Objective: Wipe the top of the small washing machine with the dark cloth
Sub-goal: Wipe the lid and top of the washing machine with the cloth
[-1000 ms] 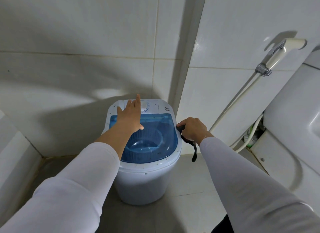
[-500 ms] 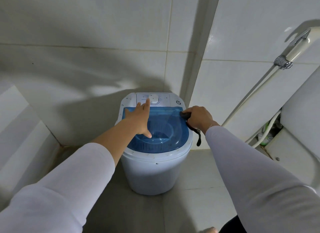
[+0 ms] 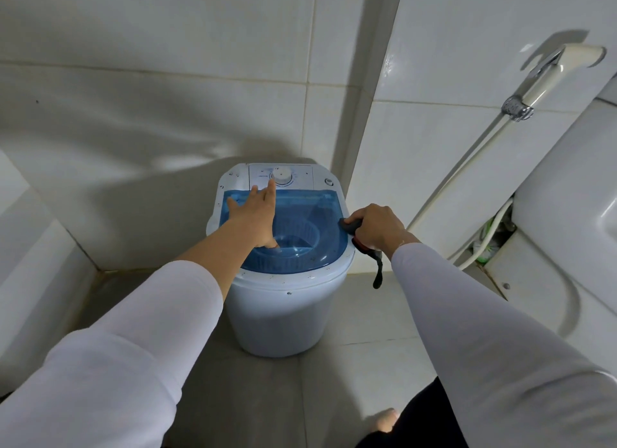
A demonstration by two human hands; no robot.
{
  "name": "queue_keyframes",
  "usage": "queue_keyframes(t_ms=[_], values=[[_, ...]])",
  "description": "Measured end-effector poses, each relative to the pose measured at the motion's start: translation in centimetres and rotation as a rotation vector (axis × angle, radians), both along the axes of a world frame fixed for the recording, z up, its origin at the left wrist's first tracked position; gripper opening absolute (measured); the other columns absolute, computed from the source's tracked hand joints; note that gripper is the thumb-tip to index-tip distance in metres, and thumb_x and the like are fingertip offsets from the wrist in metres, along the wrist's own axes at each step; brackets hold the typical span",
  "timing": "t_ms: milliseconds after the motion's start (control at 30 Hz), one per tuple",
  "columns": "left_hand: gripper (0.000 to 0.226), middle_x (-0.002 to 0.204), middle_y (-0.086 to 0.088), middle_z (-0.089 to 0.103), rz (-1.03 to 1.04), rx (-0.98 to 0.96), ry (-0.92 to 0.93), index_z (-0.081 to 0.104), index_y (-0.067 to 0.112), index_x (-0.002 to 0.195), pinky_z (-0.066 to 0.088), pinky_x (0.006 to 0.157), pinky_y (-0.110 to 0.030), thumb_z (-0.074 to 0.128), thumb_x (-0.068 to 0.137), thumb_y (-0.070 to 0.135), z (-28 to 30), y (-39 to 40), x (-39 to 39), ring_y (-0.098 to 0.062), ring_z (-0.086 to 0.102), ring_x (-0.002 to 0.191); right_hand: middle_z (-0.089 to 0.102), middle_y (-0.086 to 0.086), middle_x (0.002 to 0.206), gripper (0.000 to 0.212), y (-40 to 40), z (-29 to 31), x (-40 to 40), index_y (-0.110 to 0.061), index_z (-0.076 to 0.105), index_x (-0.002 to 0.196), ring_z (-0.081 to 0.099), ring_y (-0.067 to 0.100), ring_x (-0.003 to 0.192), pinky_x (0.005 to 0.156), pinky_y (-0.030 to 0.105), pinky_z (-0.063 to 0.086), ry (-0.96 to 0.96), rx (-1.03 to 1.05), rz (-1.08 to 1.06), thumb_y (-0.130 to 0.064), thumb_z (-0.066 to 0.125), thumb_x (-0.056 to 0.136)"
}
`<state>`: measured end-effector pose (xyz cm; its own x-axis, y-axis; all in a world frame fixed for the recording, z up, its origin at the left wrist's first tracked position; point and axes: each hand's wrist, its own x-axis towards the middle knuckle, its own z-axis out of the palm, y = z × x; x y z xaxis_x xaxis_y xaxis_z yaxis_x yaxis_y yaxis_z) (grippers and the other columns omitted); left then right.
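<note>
A small white washing machine (image 3: 280, 317) with a see-through blue lid (image 3: 320, 214) stands on the floor in the tiled corner. A white control panel with a round dial (image 3: 282, 175) runs along its back edge. My left hand (image 3: 255, 214) lies flat on the lid, fingers spread, the forefinger reaching up to the dial. My right hand (image 3: 375, 227) is closed on the dark cloth (image 3: 350, 226) and presses it against the lid's right rim. A strip of the cloth dangles down beside the machine.
Tiled walls close in behind the machine and to its right. A spray hose (image 3: 467, 174) hangs on the right wall. A white toilet (image 3: 567, 214) fills the right edge. A low white ledge (image 3: 30, 247) sits left. My foot (image 3: 385, 419) shows below.
My right hand has slid the cloth a little nearer along the lid's right rim. My left hand stays flat on the lid, its forefinger now reaching the dial. The view shifted.
</note>
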<state>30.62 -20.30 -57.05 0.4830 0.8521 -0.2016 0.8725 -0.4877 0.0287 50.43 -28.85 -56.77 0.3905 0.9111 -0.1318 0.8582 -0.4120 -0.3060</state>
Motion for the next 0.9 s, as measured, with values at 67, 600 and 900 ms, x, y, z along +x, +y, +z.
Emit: queue_keyframes(t_ms=[67,600,900], values=[[0.126,0.159,-0.009,0.007,-0.001,0.022,-0.002,-0.019,0.011,0.147,0.015,0.114,-0.059,0.077,0.071,0.041,0.1,-0.2,0.0,-0.026,0.001,0.148,0.065,0.006,0.119,0.031,-0.9,-0.2,-0.3,-0.024,0.068,0.118,0.060,0.028,0.104,0.086,0.033,0.052,0.001,-0.004,-0.007,-0.018,0.052,0.091],[0.122,0.160,-0.012,0.004,0.073,0.025,-0.029,-0.019,0.011,0.148,0.010,0.113,-0.062,0.075,0.075,0.039,0.9,-2.3,-2.8,-0.027,0.001,0.148,0.070,0.003,0.113,0.038,-6.1,1.5,-2.0,-0.022,0.074,0.103,0.059,0.020,0.097,0.089,0.029,0.051,0.275,0.116,-0.073,-0.001,0.048,0.084],[0.119,0.160,-0.010,0.003,0.100,-0.014,-0.051,-0.021,0.012,0.147,0.009,0.112,-0.063,0.071,0.078,0.041,0.3,-2.2,-3.6,-0.026,-0.005,0.148,0.068,0.008,0.113,0.033,-5.3,-0.9,-4.0,-0.019,0.070,0.111,0.062,0.027,0.095,0.081,0.032,0.054,0.058,0.067,-0.071,-0.007,0.052,0.086]])
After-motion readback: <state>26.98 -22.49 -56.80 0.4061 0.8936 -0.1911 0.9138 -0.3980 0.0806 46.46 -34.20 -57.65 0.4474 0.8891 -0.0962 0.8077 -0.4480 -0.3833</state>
